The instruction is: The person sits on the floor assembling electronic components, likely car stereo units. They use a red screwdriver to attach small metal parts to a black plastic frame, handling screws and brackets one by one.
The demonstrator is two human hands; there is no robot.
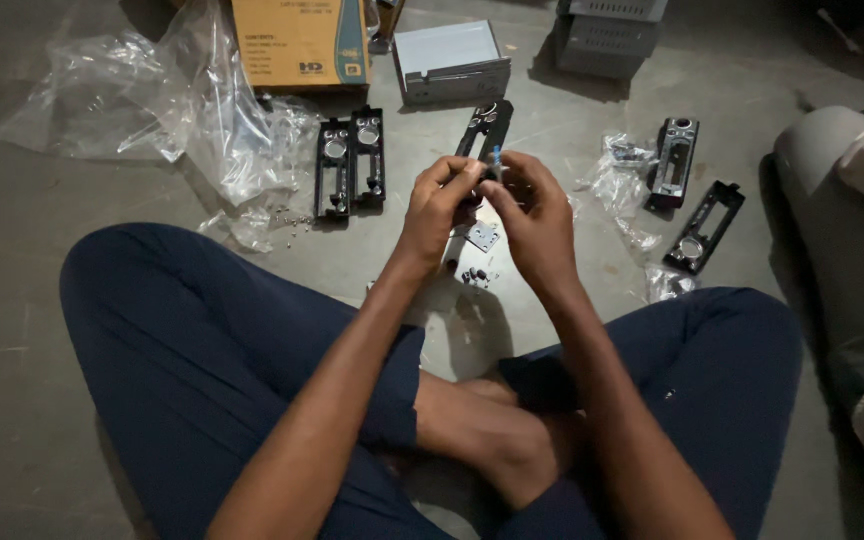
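Pinching a long black plastic faceplate frame (pixel 484 135) between our left hand (pixel 439 205) and right hand (pixel 532 215), we raise it off the grey concrete floor (pixel 12 320), seemingly to work it up close.

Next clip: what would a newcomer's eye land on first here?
Dead centre, the left hand and right hand meet around a black faceplate held above the crossed legs. More black faceplates lie on the concrete floor: a pair to the left, two to the right. Crumpled clear plastic bags sprawl upper left beside a cardboard box.
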